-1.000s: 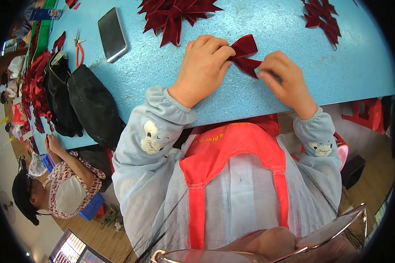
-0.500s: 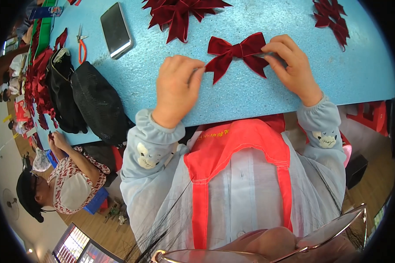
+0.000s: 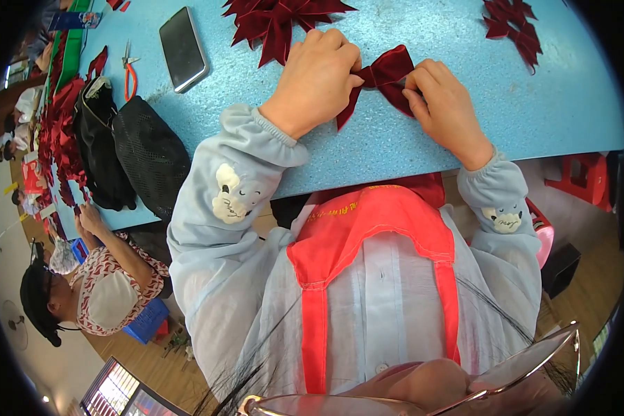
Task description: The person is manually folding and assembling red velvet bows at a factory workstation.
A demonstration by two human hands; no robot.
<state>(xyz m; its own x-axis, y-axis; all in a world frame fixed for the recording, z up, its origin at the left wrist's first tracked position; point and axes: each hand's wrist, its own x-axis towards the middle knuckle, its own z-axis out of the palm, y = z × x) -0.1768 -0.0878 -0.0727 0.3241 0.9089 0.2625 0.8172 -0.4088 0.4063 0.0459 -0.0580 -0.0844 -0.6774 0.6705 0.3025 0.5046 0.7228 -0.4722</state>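
Observation:
A dark red velvet bow (image 3: 388,68) lies on the blue tabletop in front of me, both loops and tails spread. My left hand (image 3: 319,82) covers its left loop, with fingertips closed on the velvet beside the centre knot. At the bow's right side, my right hand (image 3: 442,104) pinches the edge between thumb and fingers; its right tail is partly hidden there. Just beyond my left hand sits a pile of similar red bows (image 3: 277,24).
More red bows (image 3: 513,31) lie at the far right. On the left are a dark phone (image 3: 184,48), orange-handled pliers (image 3: 130,76) and a black bag (image 3: 149,149). Another person (image 3: 111,291) works at the table's left side. A red stool (image 3: 581,179) stands at right.
My left hand has moved right and away from me, from the left tail onto the left loop near the knot. My right hand has shifted slightly nearer and left along the bow.

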